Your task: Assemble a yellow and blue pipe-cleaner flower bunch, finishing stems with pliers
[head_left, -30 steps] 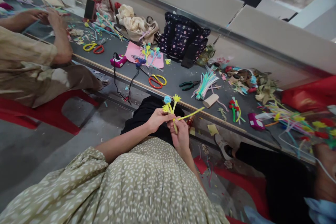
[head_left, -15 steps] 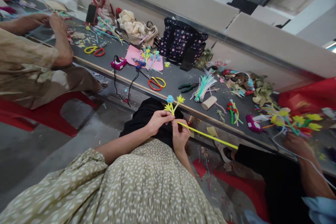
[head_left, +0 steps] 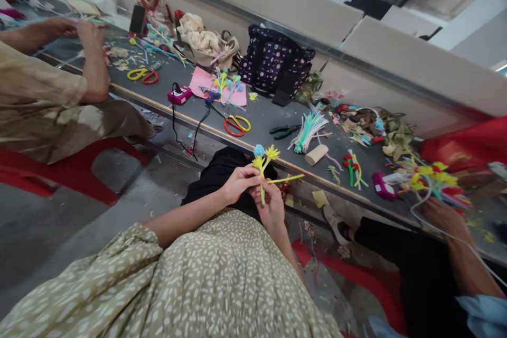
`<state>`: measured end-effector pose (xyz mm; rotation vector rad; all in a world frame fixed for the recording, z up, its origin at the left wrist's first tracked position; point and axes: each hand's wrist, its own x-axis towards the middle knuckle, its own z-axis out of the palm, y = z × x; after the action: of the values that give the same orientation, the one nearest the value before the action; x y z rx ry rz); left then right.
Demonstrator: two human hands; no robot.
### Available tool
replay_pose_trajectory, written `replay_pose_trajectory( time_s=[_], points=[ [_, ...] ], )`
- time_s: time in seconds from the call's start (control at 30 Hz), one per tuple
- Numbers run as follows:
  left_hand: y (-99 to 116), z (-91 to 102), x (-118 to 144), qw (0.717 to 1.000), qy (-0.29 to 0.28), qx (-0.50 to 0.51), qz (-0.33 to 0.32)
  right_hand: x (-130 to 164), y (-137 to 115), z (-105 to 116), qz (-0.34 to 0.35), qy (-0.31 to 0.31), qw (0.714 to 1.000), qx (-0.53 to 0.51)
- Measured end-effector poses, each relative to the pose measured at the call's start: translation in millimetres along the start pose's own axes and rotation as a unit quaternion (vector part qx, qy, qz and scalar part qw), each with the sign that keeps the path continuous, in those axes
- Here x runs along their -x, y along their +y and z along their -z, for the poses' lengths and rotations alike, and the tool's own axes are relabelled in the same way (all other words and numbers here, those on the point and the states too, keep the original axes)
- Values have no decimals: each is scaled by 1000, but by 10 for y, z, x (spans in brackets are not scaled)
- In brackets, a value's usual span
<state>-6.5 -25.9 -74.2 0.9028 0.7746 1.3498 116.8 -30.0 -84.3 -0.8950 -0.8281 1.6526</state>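
Over my lap, my left hand (head_left: 238, 185) pinches a small bunch of pipe-cleaner flowers (head_left: 271, 153), two yellow heads and one blue, by its stems. The flowers point up and away from me. Beside it, my right hand (head_left: 273, 206) has its fingers closed around a yellow pipe cleaner (head_left: 289, 178) at the stems, whose lower end shows between the hands. The pipe cleaner's visible length sticks out to the right, tilted slightly up. My fingers cover the spot where it meets the stems.
On the dark table lie red-and-yellow scissors (head_left: 236, 125), pliers (head_left: 284, 131), a bundle of pipe cleaners (head_left: 307, 132), a cardboard tube (head_left: 316, 155) and a glue gun (head_left: 212, 96). A dotted bag (head_left: 273, 58) stands behind. Co-workers sit left and right; the right one's hand (head_left: 443, 216) holds flowers.
The yellow pipe cleaner pointed down to the right and looked much longer; now a shorter length shows, tilted upward. My right hand has shifted slightly, and the lower stem has come into view.
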Motion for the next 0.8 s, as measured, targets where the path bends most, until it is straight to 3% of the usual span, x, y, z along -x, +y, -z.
replay_pose_trajectory(
  time_s=[0.1,0.23,0.37,0.47,0.57,0.7,0.8],
  points=[
    [20,-12,4,1000,-7,3,3,3,8,-21,13,-10,1000,-10],
    [52,-54,-1,1000,4,-1,-19,23,0,-49,142,25,988,54],
    [64,-80,-7,997,39,-48,-36,29,-23,-1,288,67,923,246],
    [47,-86,-13,997,65,-48,-19,15,-30,58,354,86,861,356],
    [20,-92,-23,995,82,-49,-7,7,-39,89,398,64,816,415],
    [1,-96,-39,994,91,-62,-22,10,-52,81,437,32,772,460],
    [13,-88,-45,992,98,-73,-36,7,-54,63,438,45,769,464]
  ],
)
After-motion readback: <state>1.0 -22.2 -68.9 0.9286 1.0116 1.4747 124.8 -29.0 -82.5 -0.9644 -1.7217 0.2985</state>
